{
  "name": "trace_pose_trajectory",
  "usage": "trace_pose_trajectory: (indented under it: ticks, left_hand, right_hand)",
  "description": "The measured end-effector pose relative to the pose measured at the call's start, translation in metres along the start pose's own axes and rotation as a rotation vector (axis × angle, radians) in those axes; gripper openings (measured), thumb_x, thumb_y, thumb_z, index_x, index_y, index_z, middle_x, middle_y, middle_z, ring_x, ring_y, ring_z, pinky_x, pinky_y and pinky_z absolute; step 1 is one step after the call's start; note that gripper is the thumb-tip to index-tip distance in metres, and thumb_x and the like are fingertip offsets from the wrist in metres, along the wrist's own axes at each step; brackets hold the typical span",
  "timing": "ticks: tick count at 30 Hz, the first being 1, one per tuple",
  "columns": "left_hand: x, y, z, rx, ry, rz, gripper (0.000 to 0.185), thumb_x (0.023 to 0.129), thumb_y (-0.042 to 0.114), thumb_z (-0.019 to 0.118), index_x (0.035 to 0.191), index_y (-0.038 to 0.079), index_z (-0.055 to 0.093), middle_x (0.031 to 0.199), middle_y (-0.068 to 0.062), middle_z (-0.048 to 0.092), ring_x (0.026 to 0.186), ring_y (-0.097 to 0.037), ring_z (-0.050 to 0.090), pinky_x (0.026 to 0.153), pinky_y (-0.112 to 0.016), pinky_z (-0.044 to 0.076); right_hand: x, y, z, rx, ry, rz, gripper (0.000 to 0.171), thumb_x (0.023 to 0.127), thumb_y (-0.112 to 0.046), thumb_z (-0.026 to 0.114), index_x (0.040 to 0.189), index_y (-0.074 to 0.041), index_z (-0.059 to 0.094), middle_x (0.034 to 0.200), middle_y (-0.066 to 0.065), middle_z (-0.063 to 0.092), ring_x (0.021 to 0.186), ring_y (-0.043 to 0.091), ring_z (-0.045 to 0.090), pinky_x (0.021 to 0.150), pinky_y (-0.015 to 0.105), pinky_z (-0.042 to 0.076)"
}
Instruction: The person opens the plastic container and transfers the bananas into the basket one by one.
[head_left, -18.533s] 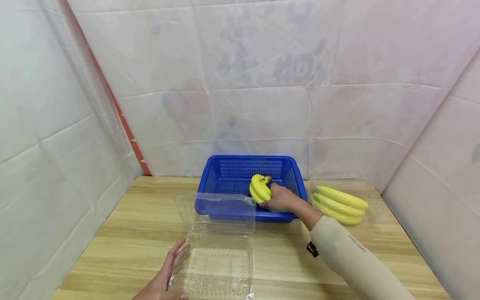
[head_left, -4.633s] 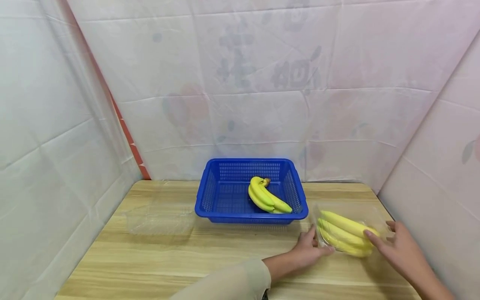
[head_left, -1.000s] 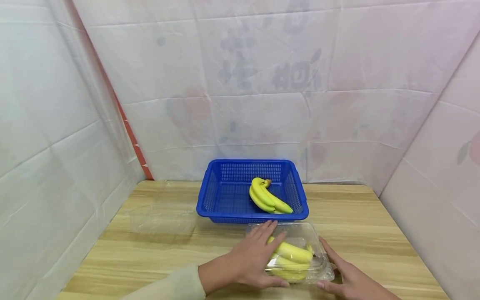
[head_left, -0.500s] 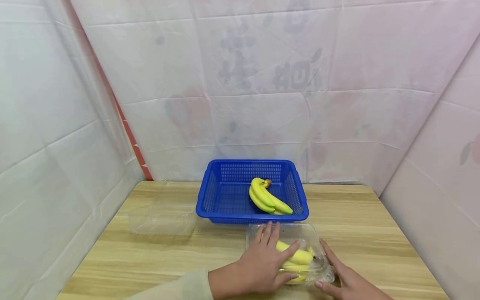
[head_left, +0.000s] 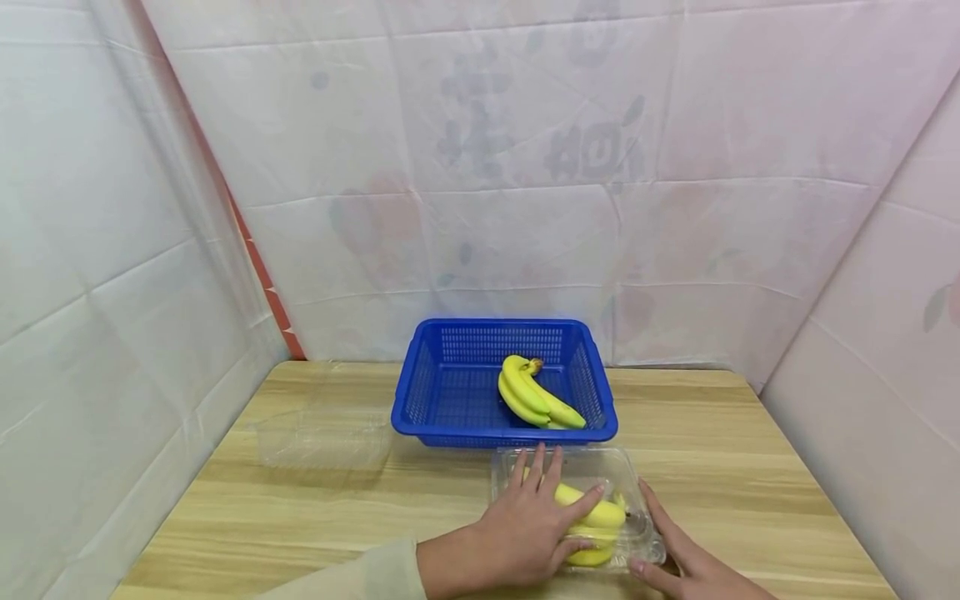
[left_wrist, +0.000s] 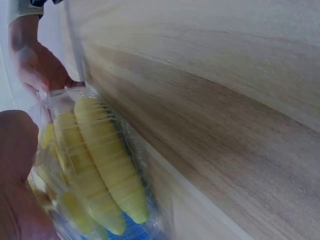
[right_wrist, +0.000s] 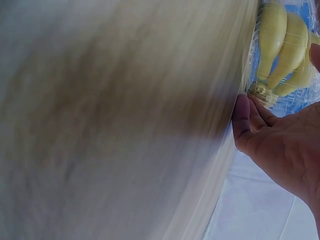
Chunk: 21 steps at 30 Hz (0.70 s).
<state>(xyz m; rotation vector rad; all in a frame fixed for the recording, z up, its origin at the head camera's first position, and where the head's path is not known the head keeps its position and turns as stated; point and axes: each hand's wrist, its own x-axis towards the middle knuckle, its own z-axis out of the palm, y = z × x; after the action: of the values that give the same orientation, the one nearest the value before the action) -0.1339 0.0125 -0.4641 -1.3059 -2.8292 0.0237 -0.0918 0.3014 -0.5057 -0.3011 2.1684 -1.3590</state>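
White cloth walls stand around the wooden table (head_left: pixel 315 508) where I work. At its near edge, in front of the basket (head_left: pixel 450 408), lies a clear box (head_left: pixel 600 467) with its lid down and bananas (head_left: pixel 596 517) inside. My left hand (head_left: pixel 525 533) lies flat on the lid; the fingers are spread and almost straight, pressing down, not curled around anything. My right hand (head_left: pixel 686 558) is at the right side of the box, the fingers straight along its wall and the thumb near the front corner; it touches the box but does not grip it. From the left wrist view the bananas (left_wrist: pixel 100 165) show through the ribbed plastic, side by side. From the right wrist view my thumb (right_wrist: pixel 243 122) sits just beside the stem end of the bananas (right_wrist: pixel 280 45).

The blue basket touches the far side of the box, and a second bunch (head_left: pixel 536 396) lies in its right half. Well apart to the left, another clear box (head_left: pixel 322 433) sits on the table.
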Motion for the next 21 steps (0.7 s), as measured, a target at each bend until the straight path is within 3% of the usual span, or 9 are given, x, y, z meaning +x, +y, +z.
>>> trace_pose_trajectory:
  ticks: [2,5,8,10,17,19,21]
  left_hand:
    - [0.0002,-0.0005,-0.0003,-0.029,-0.013,0.005,0.062,0.111,0.065,0.015,0.17,0.048,0.014,0.176,-0.025,0.027,0.162,-0.05,0.026,0.131,-0.063,0.031]
    - [0.0015,-0.0014,-0.0014,-0.098,-0.04,-0.004,0.059,0.111,0.063,0.011,0.169,0.052,0.01,0.177,-0.023,0.024,0.163,-0.05,0.024,0.131,-0.064,0.028]
    - [0.0026,-0.0025,-0.003,-0.146,-0.056,-0.018,0.057,0.111,0.061,0.01,0.168,0.053,0.005,0.178,-0.022,0.022,0.164,-0.049,0.023,0.132,-0.064,0.027]
    - [0.0025,-0.003,-0.0038,-0.154,-0.057,-0.027,0.057,0.111,0.062,0.01,0.167,0.054,0.002,0.178,-0.022,0.022,0.164,-0.048,0.022,0.133,-0.064,0.025]
    - [0.0004,-0.0039,-0.0037,-0.128,-0.036,-0.01,0.059,0.111,0.064,0.015,0.167,0.053,0.0,0.177,-0.024,0.021,0.164,-0.049,0.022,0.132,-0.064,0.026]
    - [0.0002,-0.0045,-0.0035,-0.128,-0.036,-0.003,0.06,0.111,0.065,0.017,0.166,0.053,-0.002,0.177,-0.024,0.022,0.164,-0.049,0.022,0.132,-0.064,0.026]
    - [-0.0004,-0.0051,-0.0034,-0.123,-0.032,0.003,0.061,0.111,0.066,0.019,0.166,0.053,-0.001,0.177,-0.024,0.022,0.163,-0.049,0.023,0.132,-0.064,0.027]
  right_hand:
    - [-0.0001,-0.0008,0.0006,0.006,-0.002,0.01,0.1,0.113,-0.031,0.053,0.166,-0.021,-0.031,0.172,0.04,-0.014,0.152,0.058,0.029,0.092,0.012,0.047]
    - [-0.0005,-0.0035,0.002,0.005,0.007,0.033,0.1,0.113,-0.034,0.052,0.165,-0.022,-0.032,0.174,0.036,-0.018,0.156,0.064,0.014,0.115,0.042,0.051]
    - [-0.0007,-0.0052,0.0037,-0.015,0.009,0.042,0.1,0.113,-0.036,0.051,0.164,-0.023,-0.034,0.175,0.03,-0.023,0.158,0.063,-0.006,0.121,0.078,0.029]
    - [-0.0004,-0.0048,0.0043,-0.018,0.004,0.038,0.098,0.114,-0.036,0.049,0.163,-0.025,-0.035,0.175,0.028,-0.023,0.158,0.063,-0.011,0.117,0.087,0.02]
    - [0.0023,-0.0014,0.0034,-0.023,0.014,0.034,0.098,0.113,-0.037,0.051,0.164,-0.029,-0.033,0.177,0.03,-0.017,0.157,0.067,0.0,0.116,0.084,0.03]
    - [0.0028,-0.0007,0.0016,-0.025,0.015,0.027,0.1,0.113,-0.036,0.053,0.165,-0.029,-0.031,0.177,0.03,-0.016,0.158,0.065,0.003,0.12,0.066,0.043]
    - [0.0031,-0.0003,-0.0006,-0.024,0.012,0.015,0.1,0.112,-0.035,0.054,0.165,-0.031,-0.03,0.177,0.03,-0.015,0.158,0.062,0.007,0.116,0.04,0.049]
